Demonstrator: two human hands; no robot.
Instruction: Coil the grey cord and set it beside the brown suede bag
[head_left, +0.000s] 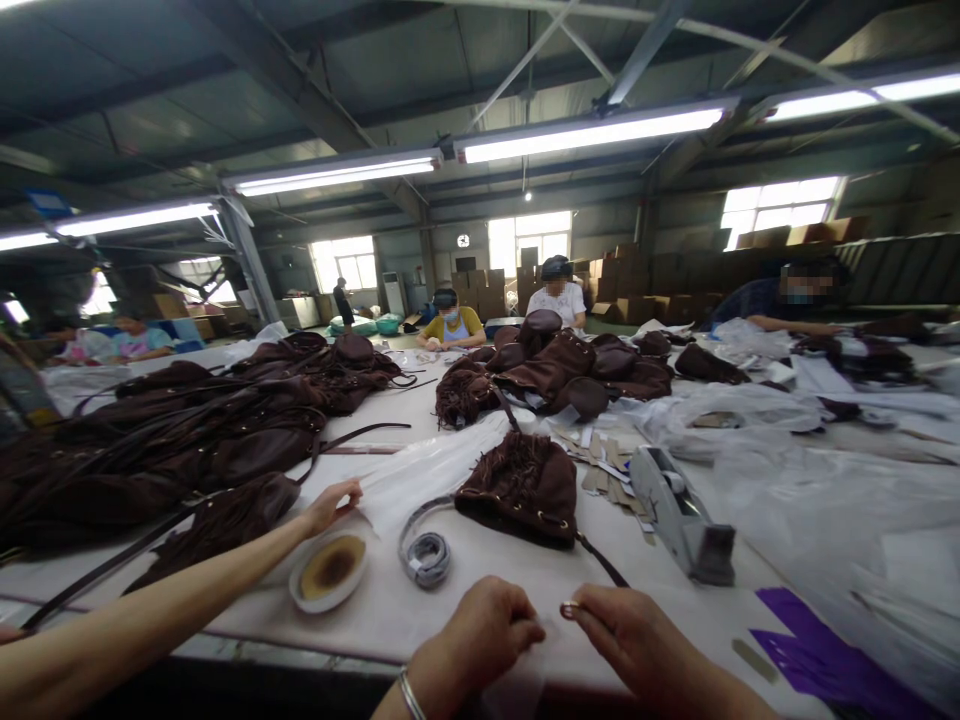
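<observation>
My left hand (491,628), with a silver bangle at its wrist, is closed just above the table's front edge. Thin translucent plastic (517,682) hangs under its fingers and seems to be pinched in them. Across a small gap, my right hand (637,635) is closed, with a small gold-coloured metal ring (568,609) at its fingertips. Beyond both hands lies a dark brown fringed drawstring bag (521,490) with gold eyelets. Its dark strap (602,560) runs behind my right hand; whether I grip it is hidden.
Another person's hand (334,505) reaches in from the left, above a white bowl (294,590) of brownish stuff. Nearby are a grey coil (429,560), a tape dispenser (679,520), purple sheets (817,650), cardboard pieces (604,470) and brown bag piles (547,365). Several people work behind.
</observation>
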